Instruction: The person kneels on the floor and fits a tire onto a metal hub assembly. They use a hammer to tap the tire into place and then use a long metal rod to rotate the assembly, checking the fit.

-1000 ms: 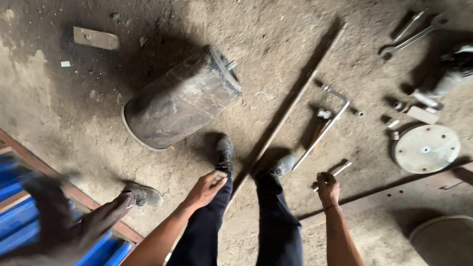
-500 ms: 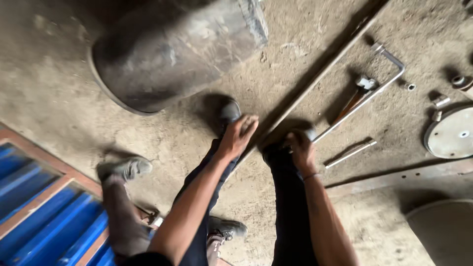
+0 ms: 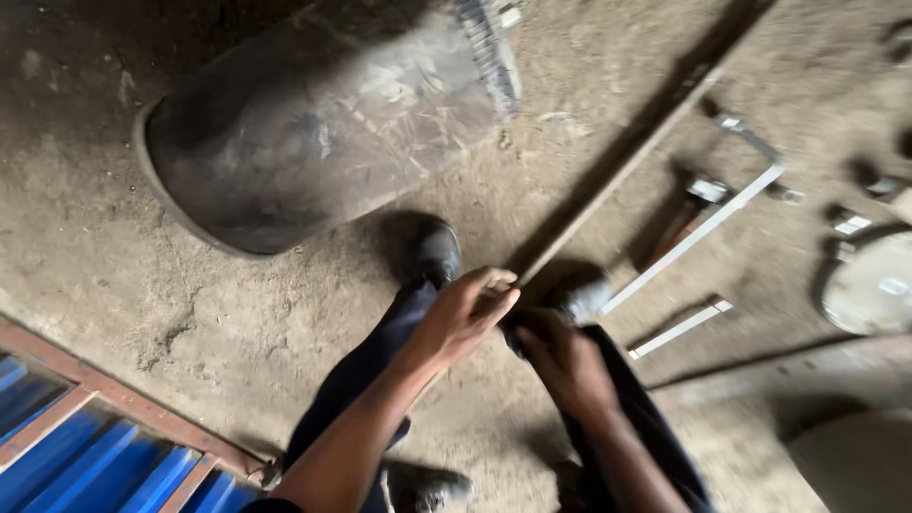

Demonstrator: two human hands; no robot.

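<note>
A long thin metal bar lies on the dirt floor and runs from the upper right down to between my shoes. My left hand reaches down to its near end, fingers curled around it beside my left shoe. Just below, touching the left hand's fingertips, my right hand is by my right shoe. Its fingers are in shadow, so its grip is unclear. Both forearms stretch down over my dark trousers.
A big dark drum lies on its side at the top. To the right lie a hammer, an L-shaped metal rod, a short flat strip and a round disc. A blue ribbed panel sits at lower left. Another shoe is at the bottom.
The view has dropped closer to the floor. Both hands moved down and together onto the bar's near end. The other person's leg at left has left the view.
</note>
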